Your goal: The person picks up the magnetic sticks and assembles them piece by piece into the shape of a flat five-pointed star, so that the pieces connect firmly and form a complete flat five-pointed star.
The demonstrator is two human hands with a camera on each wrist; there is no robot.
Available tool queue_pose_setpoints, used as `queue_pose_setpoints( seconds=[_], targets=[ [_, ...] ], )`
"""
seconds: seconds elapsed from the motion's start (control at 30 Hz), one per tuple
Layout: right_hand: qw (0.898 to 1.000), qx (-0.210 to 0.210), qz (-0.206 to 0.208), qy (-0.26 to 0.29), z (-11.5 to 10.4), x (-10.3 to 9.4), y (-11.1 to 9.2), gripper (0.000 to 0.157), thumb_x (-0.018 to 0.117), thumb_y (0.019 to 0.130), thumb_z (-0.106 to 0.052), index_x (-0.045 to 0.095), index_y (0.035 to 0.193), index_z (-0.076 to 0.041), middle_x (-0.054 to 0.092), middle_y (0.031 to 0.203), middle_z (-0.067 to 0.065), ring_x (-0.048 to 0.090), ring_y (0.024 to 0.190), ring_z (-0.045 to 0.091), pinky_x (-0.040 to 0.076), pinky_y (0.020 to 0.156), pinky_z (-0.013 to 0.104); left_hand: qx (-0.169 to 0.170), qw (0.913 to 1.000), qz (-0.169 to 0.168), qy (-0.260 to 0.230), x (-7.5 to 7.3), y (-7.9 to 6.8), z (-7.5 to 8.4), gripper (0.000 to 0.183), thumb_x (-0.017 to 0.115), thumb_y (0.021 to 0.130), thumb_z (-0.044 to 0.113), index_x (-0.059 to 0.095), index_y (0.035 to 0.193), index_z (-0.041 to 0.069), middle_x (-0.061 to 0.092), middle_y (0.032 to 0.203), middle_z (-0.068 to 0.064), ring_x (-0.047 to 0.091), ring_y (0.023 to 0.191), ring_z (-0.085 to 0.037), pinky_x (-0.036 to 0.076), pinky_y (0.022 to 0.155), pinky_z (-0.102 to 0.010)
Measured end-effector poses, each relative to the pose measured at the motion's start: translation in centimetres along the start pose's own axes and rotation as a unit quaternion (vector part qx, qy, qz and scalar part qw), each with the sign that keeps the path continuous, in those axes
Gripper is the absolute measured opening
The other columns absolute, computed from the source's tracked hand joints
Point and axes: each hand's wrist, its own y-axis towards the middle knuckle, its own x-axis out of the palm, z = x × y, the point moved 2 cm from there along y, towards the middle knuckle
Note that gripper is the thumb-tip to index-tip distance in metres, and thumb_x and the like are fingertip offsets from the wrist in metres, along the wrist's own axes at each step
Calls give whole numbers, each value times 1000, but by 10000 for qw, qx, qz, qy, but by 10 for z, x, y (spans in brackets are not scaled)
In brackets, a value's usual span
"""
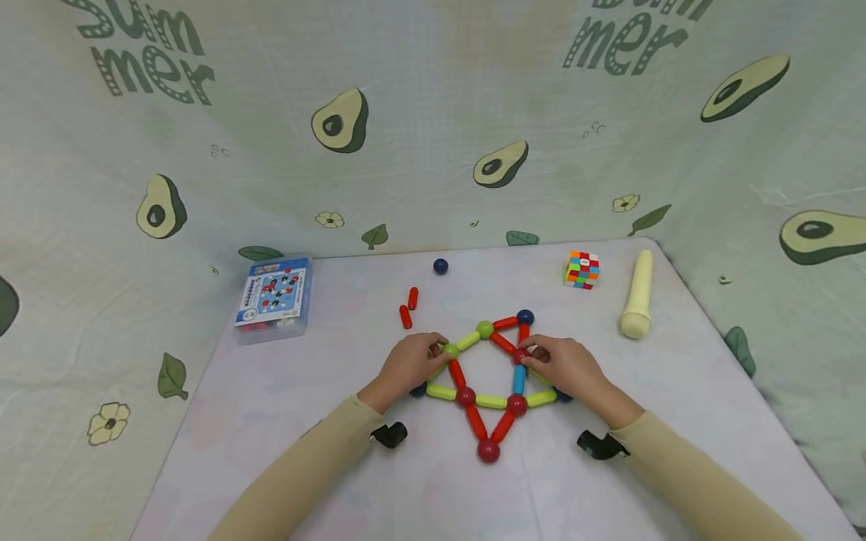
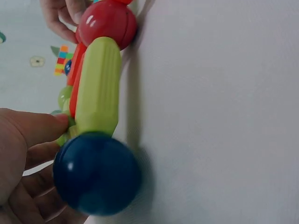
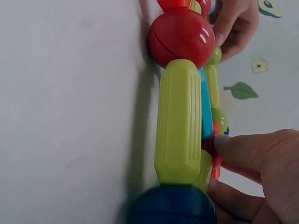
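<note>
A flat figure of magnetic rods and balls lies on the table. My left hand (image 1: 414, 361) pinches a green ball (image 1: 451, 351) at its upper left, where a red rod (image 1: 457, 373) and a green rod (image 1: 468, 342) meet. On the other side, my right hand (image 1: 570, 368) grips a red ball (image 1: 519, 357) between thumb and fingers, above a blue rod (image 1: 519, 380). Close under the left hand sits a dark blue ball (image 2: 97, 173); another dark blue ball (image 3: 173, 205) is under the right hand. Two red rods run down to a red ball (image 1: 489, 451) at the near tip.
Two loose red rods (image 1: 405, 316) and a dark blue ball (image 1: 441, 267) lie beyond the figure. A clear plastic box (image 1: 274, 300) stands at the left. Toward the back right are a colored puzzle cube (image 1: 582, 270) and a pale yellow stick (image 1: 637, 294).
</note>
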Motion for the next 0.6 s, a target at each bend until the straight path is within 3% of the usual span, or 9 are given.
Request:
queue_pose_setpoints(
  seconds=[0.13, 0.37, 0.6],
  targets=[
    [10000, -30, 13, -33, 2, -4, 10, 32, 75, 94, -21, 70, 125, -13, 72, 95, 0, 64, 84, 17, 55, 75, 37, 121, 9996, -33, -242, 4, -2, -1, 29, 77, 92, 35, 73, 114, 16, 63, 82, 10, 57, 73, -10, 49, 68, -25],
    [9999, 19, -140, 50, 6, -6, 34, 35, 67, 99, -17, 67, 134, -15, 69, 123, 10, 59, 100, 26, 54, 89, 46, 302, 9976, -249, -577, 16, -8, 1, 26, 78, 91, 35, 74, 109, 17, 62, 81, 12, 56, 73, -8, 48, 67, -23],
    [9990, -186, 18, -415, 2, -7, 51, 34, 70, 97, -17, 69, 130, -14, 70, 119, 11, 61, 100, 30, 54, 89, 47, 387, 9965, -176, -714, 24, -12, 7, 28, 77, 92, 35, 74, 111, 15, 63, 82, 13, 56, 74, -7, 49, 66, -21]
  ],
)
